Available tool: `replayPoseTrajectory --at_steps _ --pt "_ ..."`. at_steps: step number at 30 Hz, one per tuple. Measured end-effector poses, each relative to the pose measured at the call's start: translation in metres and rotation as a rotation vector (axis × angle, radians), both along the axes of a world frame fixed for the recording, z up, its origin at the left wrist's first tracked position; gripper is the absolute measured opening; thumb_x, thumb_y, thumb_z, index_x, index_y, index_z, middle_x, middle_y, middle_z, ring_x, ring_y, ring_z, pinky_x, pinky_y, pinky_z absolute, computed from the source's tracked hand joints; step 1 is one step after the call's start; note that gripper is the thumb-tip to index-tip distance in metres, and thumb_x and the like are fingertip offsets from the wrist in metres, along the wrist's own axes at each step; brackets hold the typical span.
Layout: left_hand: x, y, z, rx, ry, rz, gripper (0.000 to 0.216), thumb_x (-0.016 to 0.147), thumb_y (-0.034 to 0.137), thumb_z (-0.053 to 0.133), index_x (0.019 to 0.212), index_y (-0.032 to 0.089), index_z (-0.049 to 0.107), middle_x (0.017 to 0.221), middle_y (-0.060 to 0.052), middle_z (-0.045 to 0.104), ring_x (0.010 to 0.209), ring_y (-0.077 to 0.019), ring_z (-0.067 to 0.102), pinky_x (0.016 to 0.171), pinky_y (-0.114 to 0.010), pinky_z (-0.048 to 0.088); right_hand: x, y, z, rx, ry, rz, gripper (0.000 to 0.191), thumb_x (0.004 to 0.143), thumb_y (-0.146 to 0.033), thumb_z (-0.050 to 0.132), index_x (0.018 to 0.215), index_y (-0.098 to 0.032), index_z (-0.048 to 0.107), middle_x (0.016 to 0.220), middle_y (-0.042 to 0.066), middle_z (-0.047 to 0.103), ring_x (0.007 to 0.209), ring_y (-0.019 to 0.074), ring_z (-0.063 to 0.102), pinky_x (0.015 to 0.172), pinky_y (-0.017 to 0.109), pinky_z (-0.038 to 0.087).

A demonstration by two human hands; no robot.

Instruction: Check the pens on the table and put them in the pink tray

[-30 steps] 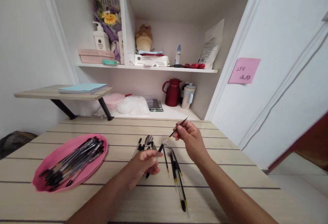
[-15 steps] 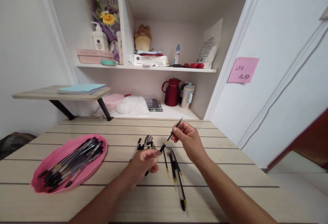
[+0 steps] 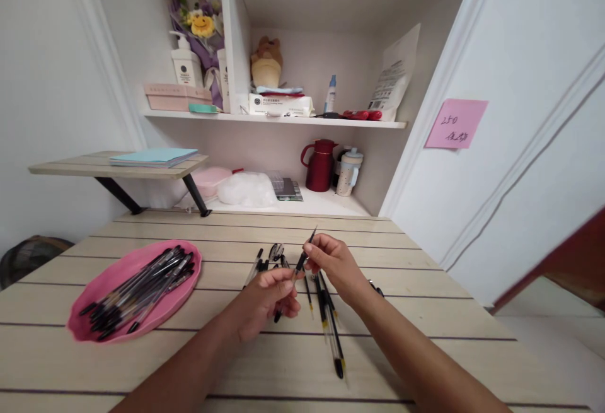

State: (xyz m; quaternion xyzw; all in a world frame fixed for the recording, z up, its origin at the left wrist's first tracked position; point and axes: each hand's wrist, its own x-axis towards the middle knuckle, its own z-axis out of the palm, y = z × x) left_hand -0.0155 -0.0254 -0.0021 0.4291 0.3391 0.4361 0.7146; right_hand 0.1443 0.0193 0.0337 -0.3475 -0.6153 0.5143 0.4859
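Over the middle of the table, my left hand is closed round a pen barrel with a black grip, tilted up to the right. My right hand pinches a dark pen refill at the upper end of that barrel, and the refill's thin tip sticks out above the fingers. How far the refill sits inside is hidden by the fingers. Below my right hand lie loose refills and a pen on the table. Behind my left hand are several black pen parts and a cluster of caps.
To the left, a pink tray holds many black pens. A raised wooden stand carries blue papers. At the back, a shelf holds a red jug and a cup. A small black item lies beyond my right forearm.
My right hand has come down and left, closer to my left hand, and much less of the refill now shows above the barrel. The view has shifted slightly.
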Motion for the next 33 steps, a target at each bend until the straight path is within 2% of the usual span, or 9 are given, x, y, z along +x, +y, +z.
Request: replayPoseTrajectory --at_steps 6,17,22,26,29,33 --pt "0.000 0.000 0.000 -0.012 -0.012 -0.003 0.028 0.069 0.030 0.062 0.093 0.015 0.060 0.067 -0.001 0.054 0.057 -0.0114 0.055 0.056 -0.025 0.039 0.003 0.002 0.001 -0.027 0.045 -0.049 0.024 0.070 -0.039 0.057 0.075 -0.016 0.055 0.065 -0.001 0.057 0.048 0.0079 0.051 0.044 0.020 0.036" --pt "0.002 0.000 -0.004 -0.024 -0.007 -0.001 0.027 0.069 0.029 0.062 0.091 0.015 0.061 0.067 -0.001 0.055 0.056 -0.0107 0.055 0.055 -0.024 0.040 0.001 0.004 -0.005 0.029 -0.071 -0.075 0.022 0.069 -0.037 0.057 0.067 -0.016 0.053 0.049 -0.004 0.049 0.044 0.0086 0.047 0.042 0.020 0.034" --pt "0.002 0.001 -0.005 -0.029 0.011 -0.004 0.027 0.069 0.028 0.061 0.093 0.015 0.060 0.068 -0.001 0.053 0.056 -0.0105 0.055 0.055 -0.024 0.040 0.000 0.002 -0.005 0.148 -0.166 -0.113 0.020 0.073 -0.036 0.053 0.067 -0.017 0.052 0.054 -0.003 0.049 0.047 0.0094 0.049 0.045 0.021 0.037" --pt "0.000 0.002 -0.005 -0.027 0.013 0.007 0.024 0.071 0.029 0.060 0.090 0.015 0.059 0.070 -0.001 0.053 0.058 -0.0108 0.055 0.056 -0.024 0.040 0.006 0.009 -0.002 0.122 -0.159 -0.093 0.022 0.075 -0.038 0.046 0.080 -0.018 0.051 0.066 -0.001 0.055 0.048 0.0100 0.052 0.045 0.022 0.039" --pt "-0.001 0.002 -0.004 -0.021 -0.002 0.021 0.023 0.070 0.027 0.060 0.089 0.015 0.058 0.075 -0.003 0.055 0.062 -0.0110 0.055 0.060 -0.025 0.041 0.016 0.018 -0.003 0.162 -0.322 -0.151 0.019 0.076 -0.035 0.045 0.079 -0.018 0.053 0.066 -0.001 0.056 0.049 0.0104 0.053 0.048 0.023 0.039" --pt "-0.001 0.003 -0.004 -0.027 -0.030 0.056 0.021 0.068 0.023 0.063 0.086 0.015 0.058 0.075 -0.003 0.056 0.064 -0.0112 0.055 0.064 -0.026 0.042 0.024 0.026 -0.015 0.280 -0.802 -0.226 0.015 0.072 -0.026 0.049 0.064 -0.018 0.058 0.062 0.001 0.060 0.057 0.0128 0.054 0.055 0.024 0.036"
